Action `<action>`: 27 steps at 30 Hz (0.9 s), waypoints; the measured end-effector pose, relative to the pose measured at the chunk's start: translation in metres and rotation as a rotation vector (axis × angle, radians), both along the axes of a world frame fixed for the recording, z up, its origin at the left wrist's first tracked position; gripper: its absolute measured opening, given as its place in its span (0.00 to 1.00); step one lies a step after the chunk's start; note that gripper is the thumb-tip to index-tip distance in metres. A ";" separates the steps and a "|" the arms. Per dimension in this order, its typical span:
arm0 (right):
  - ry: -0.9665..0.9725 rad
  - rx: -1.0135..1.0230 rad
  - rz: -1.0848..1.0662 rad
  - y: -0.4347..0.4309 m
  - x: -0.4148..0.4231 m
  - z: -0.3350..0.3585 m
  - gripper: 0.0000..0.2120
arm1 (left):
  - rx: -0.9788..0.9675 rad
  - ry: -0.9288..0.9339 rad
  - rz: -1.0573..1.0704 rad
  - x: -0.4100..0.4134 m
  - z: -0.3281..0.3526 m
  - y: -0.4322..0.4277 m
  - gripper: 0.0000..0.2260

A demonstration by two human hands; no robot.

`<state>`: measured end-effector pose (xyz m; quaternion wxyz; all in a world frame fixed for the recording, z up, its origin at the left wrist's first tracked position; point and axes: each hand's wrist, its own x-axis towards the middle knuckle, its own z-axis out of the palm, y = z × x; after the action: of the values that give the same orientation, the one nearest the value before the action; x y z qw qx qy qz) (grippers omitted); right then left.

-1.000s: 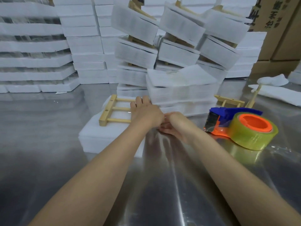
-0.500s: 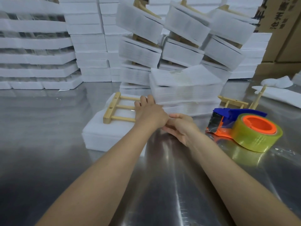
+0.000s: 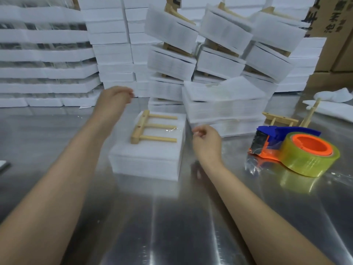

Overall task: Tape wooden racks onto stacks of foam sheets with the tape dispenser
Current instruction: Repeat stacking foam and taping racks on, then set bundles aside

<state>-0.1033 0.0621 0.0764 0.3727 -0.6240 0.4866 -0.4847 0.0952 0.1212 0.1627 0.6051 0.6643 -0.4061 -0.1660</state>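
This one's near done, I'd say: wooden rack [image 3: 152, 129] lies on the foam stack [image 3: 147, 159] mid-table [image 3: 172, 226], tape [image 3: 171, 130] across its dowels. Tape dispenser [image 3: 294, 148] sits at 3 o'clock, with a bare rack [image 3: 279, 118] behind it still to do. Left hand [image 3: 113, 99] hovers at 11, loose and empty; right hand [image 3: 206, 139] is beside the stack, fingers curled on nothing.

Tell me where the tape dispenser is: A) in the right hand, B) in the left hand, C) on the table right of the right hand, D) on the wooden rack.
C: the tape dispenser lies untouched on the table, to the right of the right hand.
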 end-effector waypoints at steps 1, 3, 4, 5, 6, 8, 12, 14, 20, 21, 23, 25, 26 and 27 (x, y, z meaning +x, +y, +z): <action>-0.157 0.053 0.034 0.006 0.005 0.005 0.09 | 0.077 0.016 0.007 0.008 -0.011 0.003 0.09; -0.258 0.184 0.207 0.022 0.021 0.004 0.13 | 0.237 0.124 -0.129 0.013 -0.040 0.008 0.13; -0.190 0.203 0.282 0.030 0.028 0.002 0.20 | 0.223 0.252 -0.218 0.013 -0.054 0.013 0.14; -0.117 0.187 0.333 0.036 0.032 -0.001 0.25 | 0.165 0.414 -0.285 0.011 -0.063 0.019 0.14; -0.083 0.164 0.352 0.035 0.034 -0.004 0.26 | 0.113 0.551 -0.323 0.010 -0.068 0.023 0.14; -0.098 0.230 0.393 0.029 0.031 -0.002 0.27 | 0.084 0.661 -0.368 0.013 -0.078 0.029 0.17; -0.140 0.298 0.495 0.024 0.021 -0.004 0.26 | 0.110 0.650 -0.346 0.008 -0.080 0.028 0.17; -0.211 0.209 0.514 0.027 0.019 -0.011 0.22 | 0.103 0.689 -0.366 0.007 -0.079 0.032 0.17; -0.132 -0.044 0.616 0.029 0.037 -0.008 0.30 | -0.182 0.720 -0.338 0.027 -0.073 0.047 0.15; -0.081 -0.049 0.616 0.026 0.043 -0.005 0.26 | -0.119 0.630 -0.226 0.031 -0.073 0.046 0.15; -0.019 -0.033 0.599 0.020 0.051 -0.004 0.21 | 0.033 0.457 -0.020 0.042 -0.076 0.048 0.17; -0.021 0.002 0.664 0.017 0.054 -0.007 0.22 | 0.150 0.385 -0.038 0.053 -0.075 0.053 0.24; 0.010 -0.003 0.722 0.016 0.054 -0.010 0.25 | 0.209 0.338 -0.163 0.058 -0.073 0.058 0.28; 0.062 -0.046 0.762 0.014 0.054 -0.013 0.30 | 0.269 0.278 -0.307 0.062 -0.071 0.066 0.32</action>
<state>-0.0492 0.0760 0.0633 0.4972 -0.7826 0.2199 -0.3031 0.1576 0.1868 0.0915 0.5291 0.6402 -0.3894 -0.3983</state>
